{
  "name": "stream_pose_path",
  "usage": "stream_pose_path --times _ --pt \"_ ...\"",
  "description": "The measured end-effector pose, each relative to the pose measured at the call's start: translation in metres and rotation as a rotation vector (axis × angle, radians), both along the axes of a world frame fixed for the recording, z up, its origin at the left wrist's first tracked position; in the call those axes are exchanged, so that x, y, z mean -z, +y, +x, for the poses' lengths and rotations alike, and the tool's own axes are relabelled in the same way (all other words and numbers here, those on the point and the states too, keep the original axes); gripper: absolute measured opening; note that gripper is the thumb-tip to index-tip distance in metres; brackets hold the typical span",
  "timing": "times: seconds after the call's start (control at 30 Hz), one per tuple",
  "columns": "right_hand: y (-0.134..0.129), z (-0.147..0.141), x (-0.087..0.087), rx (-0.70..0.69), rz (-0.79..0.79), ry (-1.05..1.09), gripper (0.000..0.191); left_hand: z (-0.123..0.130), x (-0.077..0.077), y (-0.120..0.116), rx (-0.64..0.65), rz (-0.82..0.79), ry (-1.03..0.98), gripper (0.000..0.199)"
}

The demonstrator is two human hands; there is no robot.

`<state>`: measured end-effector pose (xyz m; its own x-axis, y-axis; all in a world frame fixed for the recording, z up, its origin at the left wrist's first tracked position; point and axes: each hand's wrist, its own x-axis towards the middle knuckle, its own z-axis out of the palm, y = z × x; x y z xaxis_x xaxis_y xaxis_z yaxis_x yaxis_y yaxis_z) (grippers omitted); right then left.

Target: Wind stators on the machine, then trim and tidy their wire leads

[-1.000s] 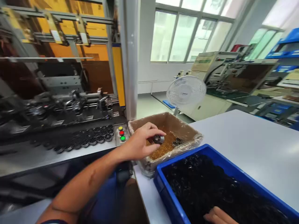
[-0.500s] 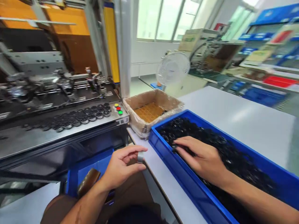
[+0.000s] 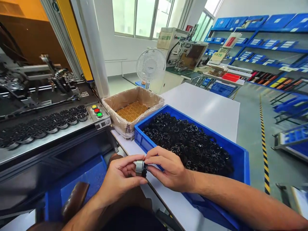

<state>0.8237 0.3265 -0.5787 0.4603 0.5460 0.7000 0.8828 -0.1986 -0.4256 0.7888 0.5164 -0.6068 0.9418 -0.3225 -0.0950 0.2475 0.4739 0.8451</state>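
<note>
Between thumb and fingers, my left hand grips a short silver metal ring. My right hand pinches a black plastic part against the ring's right-hand side; the two pieces touch, and fingers partly cover them. Both hands meet above the near edge of the white table. Just beyond my right hand, a blue bin holds a heap of black plastic parts like the one in my fingers.
Rows of black-and-silver ring pieces line the machine's ledge at left, beside a button box. A plastic-lined carton stands behind the bin. Farther back is a white fan. Below left sits another blue container.
My right hand has come out of the blue bin with a black part and moved left to the ring in my left hand. The view has turned to the right.
</note>
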Motion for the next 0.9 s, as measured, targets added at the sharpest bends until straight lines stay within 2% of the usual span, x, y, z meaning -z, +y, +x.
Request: stream_pose_path --times 0.2,0.33,0.47,0.6,0.73,0.9 --pt "-0.0004 0.0011 0.0005 0.004 0.011 -0.016 0.018 0.0000 -0.0019 -0.0035 -0.033 -0.012 -0.013 0.050" --pt "-0.0046 0.0014 0.0014 -0.074 -0.040 -0.029 0.030 0.0008 -0.0036 -0.0028 -0.081 0.005 -0.025 0.051" --pt "-0.0060 0.0027 0.0048 -0.036 -0.060 -0.117 0.037 0.0006 -0.0053 -0.0021 -0.109 0.024 -0.042 0.049" --pt "-0.0051 0.0046 0.0041 -0.006 -0.041 -0.193 0.031 -0.0004 -0.0052 -0.0029 -0.116 0.050 -0.028 0.049" --pt "-0.0033 0.0054 0.0024 -0.040 -0.031 -0.265 0.019 -0.0006 -0.0041 -0.0019 -0.137 0.089 -0.045 0.050" --pt "-0.0007 0.0047 0.0059 -0.037 -0.001 -0.361 0.013 -0.0003 -0.0050 0.0029 -0.150 0.205 -0.080 0.052"
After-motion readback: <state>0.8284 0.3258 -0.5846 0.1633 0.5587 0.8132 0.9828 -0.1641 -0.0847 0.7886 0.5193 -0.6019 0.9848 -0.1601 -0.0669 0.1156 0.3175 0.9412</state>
